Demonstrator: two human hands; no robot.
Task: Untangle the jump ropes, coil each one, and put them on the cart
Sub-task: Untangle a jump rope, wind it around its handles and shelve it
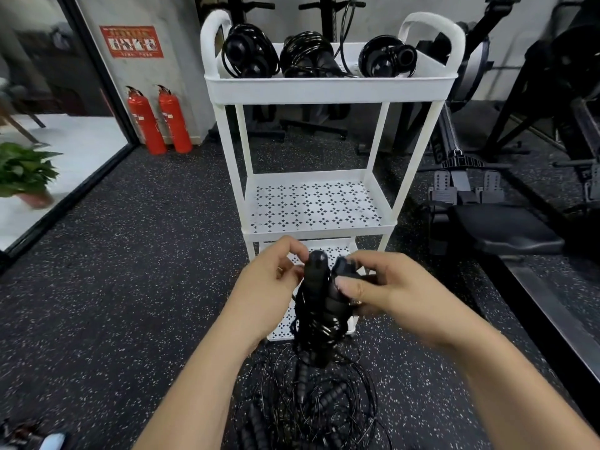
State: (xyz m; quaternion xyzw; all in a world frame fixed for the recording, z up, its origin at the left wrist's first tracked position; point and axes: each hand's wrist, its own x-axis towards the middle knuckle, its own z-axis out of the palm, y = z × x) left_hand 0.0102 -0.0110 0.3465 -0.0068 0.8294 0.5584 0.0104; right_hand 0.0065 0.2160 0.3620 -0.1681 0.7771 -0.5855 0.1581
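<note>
Both hands hold a black jump rope bundle (316,306) in front of the white cart (328,86). Its two ribbed handles stand upright with cord wound around them. My left hand (271,287) grips the bundle from the left, fingers curled near the handle top. My right hand (386,287) grips it from the right, thumb pressed on the handles. Three coiled ropes (248,53) (308,56) (386,60) lie in the cart's top tray. A tangled pile of black ropes (308,407) lies on the floor below my hands.
The cart's perforated middle shelf (311,206) holds nothing. Two red fire extinguishers (159,120) stand at the wall to the left. A rowing machine (487,216) and dark gym equipment fill the right. A potted plant (22,173) sits far left by a glass door.
</note>
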